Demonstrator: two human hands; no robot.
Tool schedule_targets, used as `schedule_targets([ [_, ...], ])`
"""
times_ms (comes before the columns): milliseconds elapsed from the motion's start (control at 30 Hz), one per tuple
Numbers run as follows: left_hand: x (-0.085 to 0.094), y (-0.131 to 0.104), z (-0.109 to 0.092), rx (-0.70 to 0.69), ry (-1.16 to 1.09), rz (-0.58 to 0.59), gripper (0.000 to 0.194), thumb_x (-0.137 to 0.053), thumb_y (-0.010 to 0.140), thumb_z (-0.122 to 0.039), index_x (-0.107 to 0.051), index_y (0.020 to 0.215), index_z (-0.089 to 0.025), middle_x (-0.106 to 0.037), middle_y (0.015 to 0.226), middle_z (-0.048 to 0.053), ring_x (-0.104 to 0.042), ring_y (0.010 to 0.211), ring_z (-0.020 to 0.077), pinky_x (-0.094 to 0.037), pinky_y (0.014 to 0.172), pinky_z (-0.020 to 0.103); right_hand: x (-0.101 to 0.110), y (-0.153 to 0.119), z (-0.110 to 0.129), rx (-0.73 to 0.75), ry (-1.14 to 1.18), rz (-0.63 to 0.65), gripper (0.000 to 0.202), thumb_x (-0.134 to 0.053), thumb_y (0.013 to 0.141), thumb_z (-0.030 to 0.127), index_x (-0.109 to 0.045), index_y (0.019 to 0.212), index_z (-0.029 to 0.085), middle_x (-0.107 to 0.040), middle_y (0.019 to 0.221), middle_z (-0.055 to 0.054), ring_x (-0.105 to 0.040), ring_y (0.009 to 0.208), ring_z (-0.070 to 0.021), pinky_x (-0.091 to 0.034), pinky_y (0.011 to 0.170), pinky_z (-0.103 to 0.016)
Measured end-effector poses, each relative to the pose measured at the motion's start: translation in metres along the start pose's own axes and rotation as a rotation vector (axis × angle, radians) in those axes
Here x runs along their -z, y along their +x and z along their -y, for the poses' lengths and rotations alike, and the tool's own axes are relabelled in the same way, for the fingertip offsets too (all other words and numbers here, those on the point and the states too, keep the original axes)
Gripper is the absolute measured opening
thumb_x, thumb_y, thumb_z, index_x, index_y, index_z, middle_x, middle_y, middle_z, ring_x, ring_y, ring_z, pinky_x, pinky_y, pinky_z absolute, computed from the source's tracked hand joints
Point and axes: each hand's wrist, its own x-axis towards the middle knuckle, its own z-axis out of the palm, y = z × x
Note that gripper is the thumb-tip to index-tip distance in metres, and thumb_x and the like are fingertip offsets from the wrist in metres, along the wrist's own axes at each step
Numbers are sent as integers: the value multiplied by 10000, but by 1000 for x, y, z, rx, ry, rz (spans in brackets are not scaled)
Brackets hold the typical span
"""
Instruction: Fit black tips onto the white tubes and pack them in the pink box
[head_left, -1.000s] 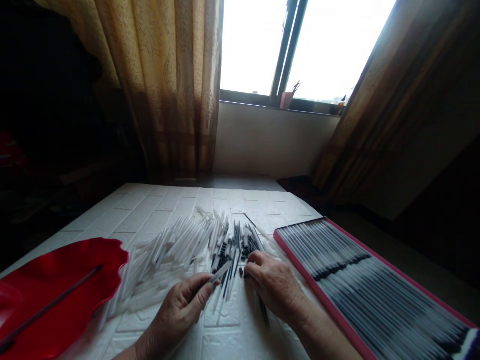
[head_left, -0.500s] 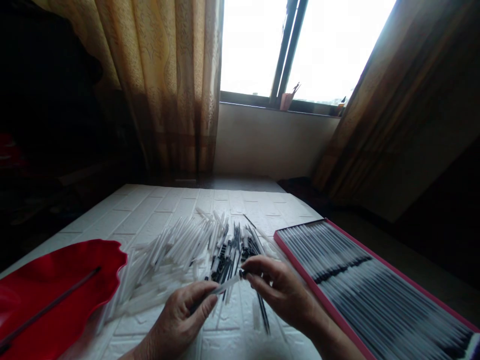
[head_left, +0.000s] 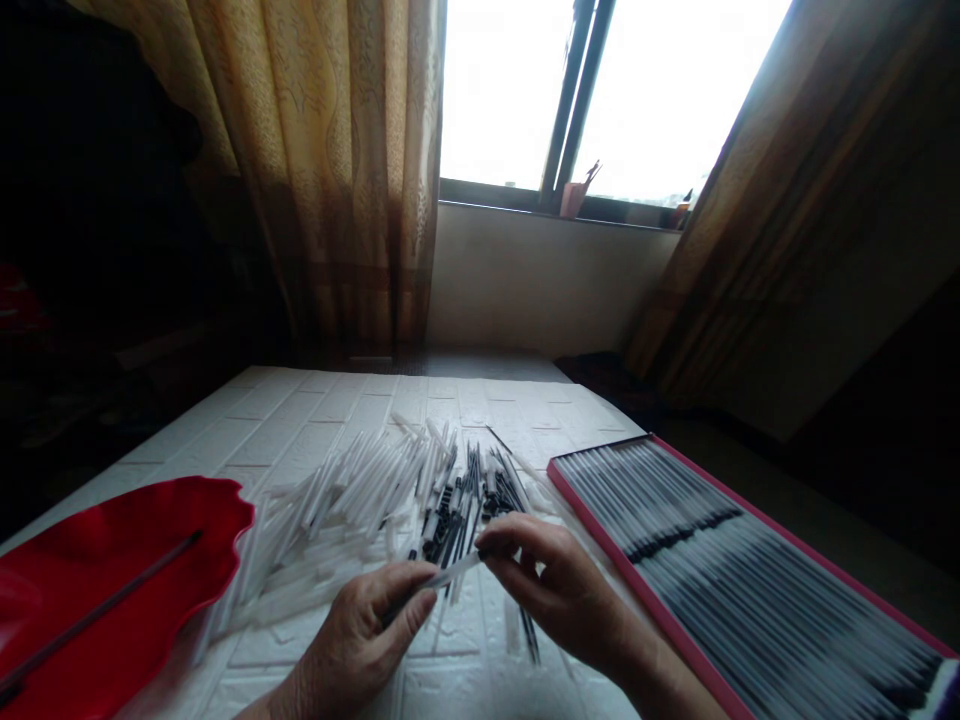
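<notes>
My left hand is closed around a pen with a translucent barrel, its far end pointing up to the right. At that end, the fingertips of my right hand pinch a small black part, mostly hidden by the fingers, which looks like a pen cap or plug. Just beyond my hands lie black pen refills and a cluster of small black pen parts. A wide heap of clear pen barrels spreads behind my left hand.
On the left stands a red scalloped tray with one long dark pen lying across it. A pink-edged box of pens in tight rows is at the right. White brick-patterned covering lies under everything. Behind are curtains and a window.
My right fingertips have closed in on the black part at the barrel's end, covering more of it. My left hand keeps its grip, almost unmoved.
</notes>
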Motion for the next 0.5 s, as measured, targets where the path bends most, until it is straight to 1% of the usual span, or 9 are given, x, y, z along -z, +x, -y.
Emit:
schedule_targets([
  [100, 0, 0, -2, -7, 9, 13, 214, -585, 884, -206, -751, 1010, -258, -783, 837, -15, -739, 758, 141, -536, 695, 157, 0, 0, -1, 48, -28, 11, 118, -581, 871, 107, -684, 897, 160, -679, 776, -43, -617, 671, -134, -478, 626, -220],
  [333, 0, 3, -6, -36, 40, 31, 226, -560, 894, -208, -752, 1011, -234, -769, 792, -3, -725, 714, 136, -529, 661, 163, 0, -1, -6, 94, -84, 36, 105, -596, 895, 129, -692, 907, 169, -720, 826, -62, -674, 744, -164, -507, 683, -245],
  [500, 0, 3, -6, -45, 58, 24, 220, -559, 884, -207, -757, 981, -216, -766, 767, 10, -719, 685, 140, -525, 639, 171, 0, -3, -9, 86, -145, 64, 107, -585, 907, 161, -689, 896, 183, -725, 800, -44, -674, 715, -157, -491, 655, -232],
])
